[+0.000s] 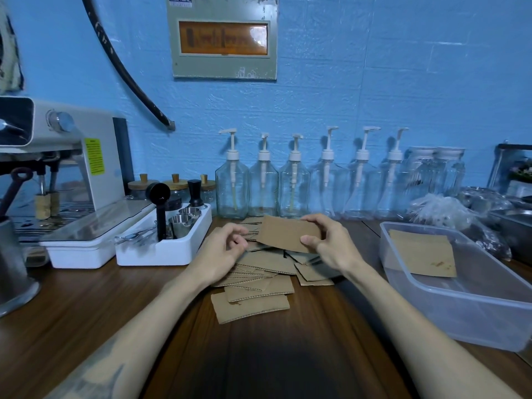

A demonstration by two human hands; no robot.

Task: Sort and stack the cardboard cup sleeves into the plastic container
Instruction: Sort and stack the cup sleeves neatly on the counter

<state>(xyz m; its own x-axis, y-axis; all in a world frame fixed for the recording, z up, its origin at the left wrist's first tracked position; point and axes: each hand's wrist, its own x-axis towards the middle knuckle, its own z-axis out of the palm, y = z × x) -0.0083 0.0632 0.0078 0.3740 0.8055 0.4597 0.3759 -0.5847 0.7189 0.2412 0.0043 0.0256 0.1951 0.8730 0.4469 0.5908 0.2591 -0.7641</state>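
Observation:
A loose pile of brown cardboard cup sleeves (259,283) lies on the wooden table in the middle. My right hand (328,240) pinches one flat sleeve (285,233) by its right end and holds it above the pile. My left hand (224,249) hovers at that sleeve's left edge with curled fingers; whether it touches the sleeve or those beneath is unclear. To the right stands a clear plastic container (472,318) with a small stack of sleeves (423,251) lying flat at its far end.
A white tray of metal cups and tools (164,240) stands left of the pile, an espresso machine (57,174) beyond it. Pump bottles (290,185) line the blue wall. Plastic bags (443,211) sit behind the container.

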